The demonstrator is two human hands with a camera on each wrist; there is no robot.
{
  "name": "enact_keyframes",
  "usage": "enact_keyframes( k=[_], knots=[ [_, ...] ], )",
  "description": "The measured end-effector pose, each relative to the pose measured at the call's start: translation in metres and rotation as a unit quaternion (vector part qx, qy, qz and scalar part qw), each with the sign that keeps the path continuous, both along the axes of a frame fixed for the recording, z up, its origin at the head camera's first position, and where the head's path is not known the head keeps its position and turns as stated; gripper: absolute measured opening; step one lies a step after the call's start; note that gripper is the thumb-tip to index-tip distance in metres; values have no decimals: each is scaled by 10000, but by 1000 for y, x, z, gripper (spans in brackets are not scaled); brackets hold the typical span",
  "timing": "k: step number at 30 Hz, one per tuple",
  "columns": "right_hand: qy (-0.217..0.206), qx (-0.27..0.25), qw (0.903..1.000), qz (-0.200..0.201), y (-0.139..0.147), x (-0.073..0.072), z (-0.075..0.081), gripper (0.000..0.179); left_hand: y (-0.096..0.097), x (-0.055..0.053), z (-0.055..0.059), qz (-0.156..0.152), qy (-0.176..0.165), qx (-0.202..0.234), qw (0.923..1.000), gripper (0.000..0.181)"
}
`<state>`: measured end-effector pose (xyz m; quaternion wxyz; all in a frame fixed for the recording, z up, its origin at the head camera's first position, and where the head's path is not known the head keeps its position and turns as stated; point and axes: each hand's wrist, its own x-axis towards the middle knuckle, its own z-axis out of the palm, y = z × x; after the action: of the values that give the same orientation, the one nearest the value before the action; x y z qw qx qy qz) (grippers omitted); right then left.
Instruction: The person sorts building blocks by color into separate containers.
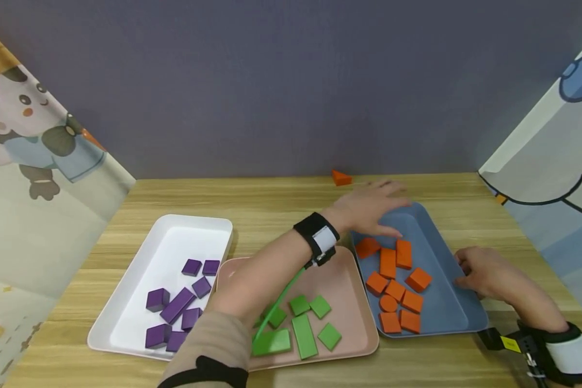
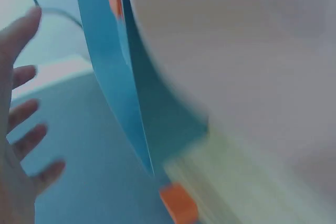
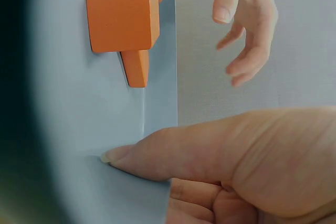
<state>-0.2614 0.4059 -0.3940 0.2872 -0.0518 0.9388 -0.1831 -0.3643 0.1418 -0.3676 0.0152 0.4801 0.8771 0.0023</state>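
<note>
A blue tray [image 1: 443,307] with several orange blocks [image 1: 388,263] stands at the right of the table. My right hand [image 1: 490,272] grips its right wall; in the right wrist view the thumb [image 3: 152,153] lies inside the tray and the curled fingers are outside. My left hand [image 1: 371,207] is spread above the tray's far left corner, holding nothing. The left wrist view shows those fingers apart beside the tray wall [image 2: 105,66]. Behind the left hand, an orange triangular block [image 1: 341,178] lies on the table against the back panel.
A pink tray [image 1: 354,302] with several green blocks [image 1: 304,337] sits left of the blue one, under my left forearm. Farther left is a white tray [image 1: 136,269] of purple blocks [image 1: 178,305]. A dark panel [image 1: 291,97] rises behind the table [image 1: 271,199].
</note>
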Motion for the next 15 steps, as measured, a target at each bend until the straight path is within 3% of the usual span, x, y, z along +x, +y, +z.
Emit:
enact_keyframes(
  k=[3,7,11,15],
  knots=[
    [18,12,10000,-3,0,1,0,28,-14,-17,-2,658,103,-78,9977,90],
    [51,50,10000,-22,-1,1,1,28,-32,-38,-7,1275,129,-39,9917,97],
    [34,25,10000,-37,-1,2,3,28,-46,-54,-15,1823,-265,27,9829,93],
    [39,-55,10000,-47,-1,3,4,27,-53,-67,-26,2180,-704,38,9734,81]
  ],
)
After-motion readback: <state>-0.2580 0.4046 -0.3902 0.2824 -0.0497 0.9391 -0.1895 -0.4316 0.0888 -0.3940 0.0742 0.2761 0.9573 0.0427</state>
